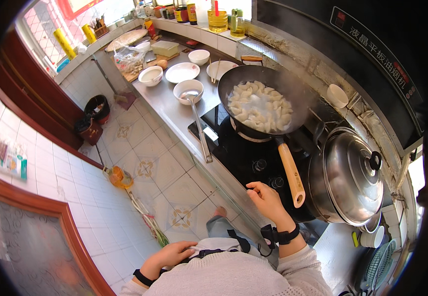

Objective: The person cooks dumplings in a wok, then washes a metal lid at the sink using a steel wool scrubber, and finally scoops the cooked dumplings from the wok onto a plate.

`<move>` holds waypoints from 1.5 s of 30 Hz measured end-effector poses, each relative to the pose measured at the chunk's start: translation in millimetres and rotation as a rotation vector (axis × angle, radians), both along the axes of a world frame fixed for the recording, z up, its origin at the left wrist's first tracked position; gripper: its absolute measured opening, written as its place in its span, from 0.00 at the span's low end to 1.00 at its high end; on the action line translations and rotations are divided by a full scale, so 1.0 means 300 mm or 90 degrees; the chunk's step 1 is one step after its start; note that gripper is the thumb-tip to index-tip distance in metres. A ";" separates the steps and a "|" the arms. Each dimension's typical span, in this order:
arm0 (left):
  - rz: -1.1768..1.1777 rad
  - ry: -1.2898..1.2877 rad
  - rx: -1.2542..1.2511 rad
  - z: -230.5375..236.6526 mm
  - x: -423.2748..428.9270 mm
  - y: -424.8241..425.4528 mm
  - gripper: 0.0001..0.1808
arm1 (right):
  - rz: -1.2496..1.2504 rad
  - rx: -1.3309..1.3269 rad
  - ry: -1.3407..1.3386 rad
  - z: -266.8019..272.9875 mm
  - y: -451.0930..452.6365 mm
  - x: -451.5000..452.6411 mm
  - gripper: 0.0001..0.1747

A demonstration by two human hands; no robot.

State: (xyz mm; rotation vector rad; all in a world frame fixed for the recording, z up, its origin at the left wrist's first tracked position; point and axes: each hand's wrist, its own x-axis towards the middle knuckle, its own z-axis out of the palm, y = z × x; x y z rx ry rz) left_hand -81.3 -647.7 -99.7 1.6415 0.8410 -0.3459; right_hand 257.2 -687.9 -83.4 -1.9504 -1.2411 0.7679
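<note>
My left hand (178, 253) lies against my waist, next to a dark strap over the light knit top. Over the front edge of the black glass stove (236, 159), my right hand (267, 201) is loosely curled, with nothing visible in it. The wooden handle (291, 174) of a dark wok (301, 111) points toward me, just right of that hand. Pale dumplings (258, 105) float in steaming water inside the wok. A metal ladle (200, 135) rests with its head in a white bowl (178, 88), its handle reaching over the counter edge.
A lidded steel pot (350, 177) stands right of the wok. White plates (182, 72), chopsticks (215, 72) and a bowl (150, 76) occupy the steel counter (158, 98). An oil bottle (118, 177) and green onions (149, 218) lie on the floor along the left wall.
</note>
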 end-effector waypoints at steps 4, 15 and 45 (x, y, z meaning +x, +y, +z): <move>-0.064 0.026 0.144 0.013 0.083 0.191 0.16 | -0.068 -0.002 -0.067 -0.042 0.117 0.074 0.13; -0.179 -0.051 0.115 -0.029 0.331 0.532 0.22 | -0.082 -0.062 -0.030 -0.090 0.243 0.113 0.14; -0.084 -0.099 -0.174 -0.217 0.517 1.722 0.25 | -0.358 -0.115 -0.239 -0.357 0.854 -0.267 0.21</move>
